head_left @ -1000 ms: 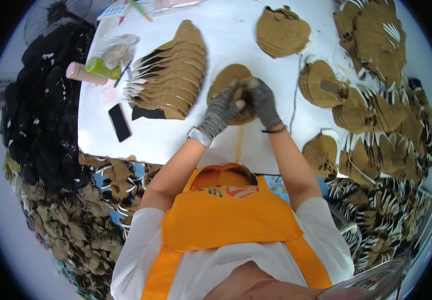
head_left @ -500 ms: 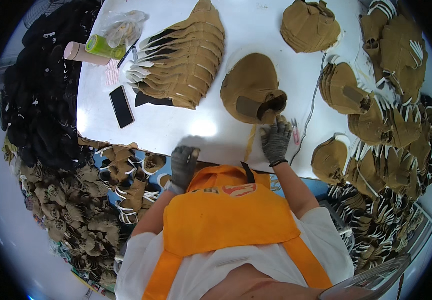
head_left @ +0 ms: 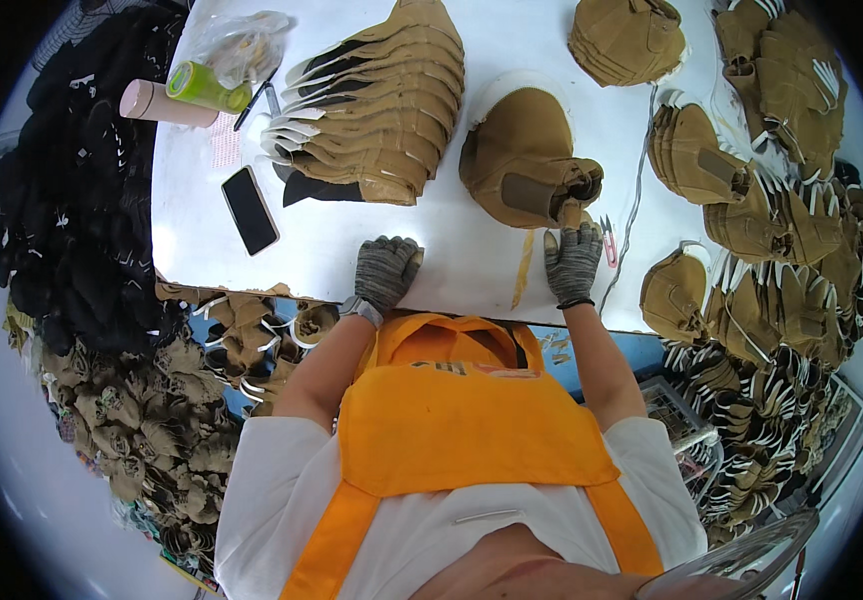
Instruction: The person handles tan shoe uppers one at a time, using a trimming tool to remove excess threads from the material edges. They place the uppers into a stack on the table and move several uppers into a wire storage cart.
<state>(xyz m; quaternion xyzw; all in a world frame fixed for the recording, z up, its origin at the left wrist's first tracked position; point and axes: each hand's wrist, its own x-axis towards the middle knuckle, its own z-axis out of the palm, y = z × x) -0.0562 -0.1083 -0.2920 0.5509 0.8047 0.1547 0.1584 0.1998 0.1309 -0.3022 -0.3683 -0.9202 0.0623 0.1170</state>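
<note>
Both my hands wear grey knit gloves. My left hand (head_left: 389, 273) rests near the table's front edge, holding nothing, its thumb apart and its fingers loosely bent. My right hand (head_left: 574, 264) lies on the tabletop with fingers stretched forward, the tips at the near edge of a brown shoe upper (head_left: 520, 150). That upper stands with its ankle opening toward me and white lining along its far edge; whether the fingertips press on it is hard to see. Beside my right hand lie small red-handled thread snips (head_left: 609, 241). Left of the upper, several brown uppers overlap in a fanned stack (head_left: 392, 110).
A phone (head_left: 250, 211), pink bottle (head_left: 167, 104), green container (head_left: 207, 87) and plastic bag (head_left: 244, 48) occupy the table's left side. More uppers are stacked at right (head_left: 692, 155) and far right (head_left: 627, 40). A dark cord (head_left: 636, 190) runs past the snips. Black piles (head_left: 82, 190) flank the table.
My left hand has moved forward from the table's edge onto the tabletop, its fingers less curled. The brown upper has turned slightly, showing more white lining. My view has shifted a little.
</note>
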